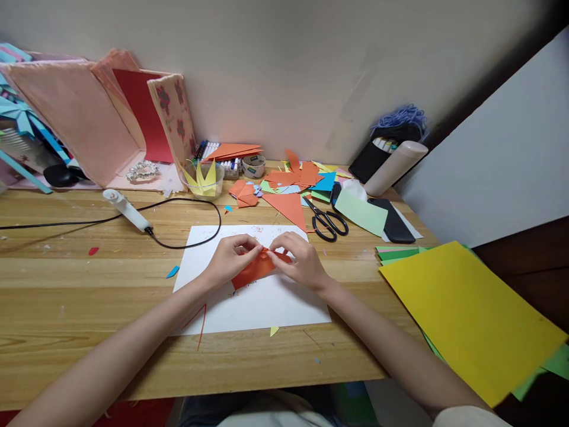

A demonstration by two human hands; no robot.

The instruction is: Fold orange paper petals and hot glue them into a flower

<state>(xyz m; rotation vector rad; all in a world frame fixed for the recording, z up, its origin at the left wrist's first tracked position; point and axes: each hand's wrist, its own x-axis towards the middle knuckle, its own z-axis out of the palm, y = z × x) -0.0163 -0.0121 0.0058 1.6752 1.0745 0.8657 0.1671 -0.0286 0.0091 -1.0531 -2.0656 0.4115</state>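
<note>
Between both hands is a piece of orange paper [252, 274], held just over a white sheet [284, 305] on the wooden table. My left hand [232, 259] pinches its upper edge with thumb and index finger. Close beside it, my right hand [299, 259] grips the same edge, thumb in front and fingers behind. The fingertips nearly meet at a small folded or bunched spot, whose exact shape they partly hide. The paper's lower left corner hangs toward the white sheet.
Black-handled scissors [326, 222] lie beyond my right hand, near orange paper scraps [288, 207]. A corded white tool [127, 210] rests at left. A plastic cup [208, 181] holds yellow paper points. Yellow sheets [466, 314] overhang the right edge. A pink fabric organizer [66, 118] stands behind.
</note>
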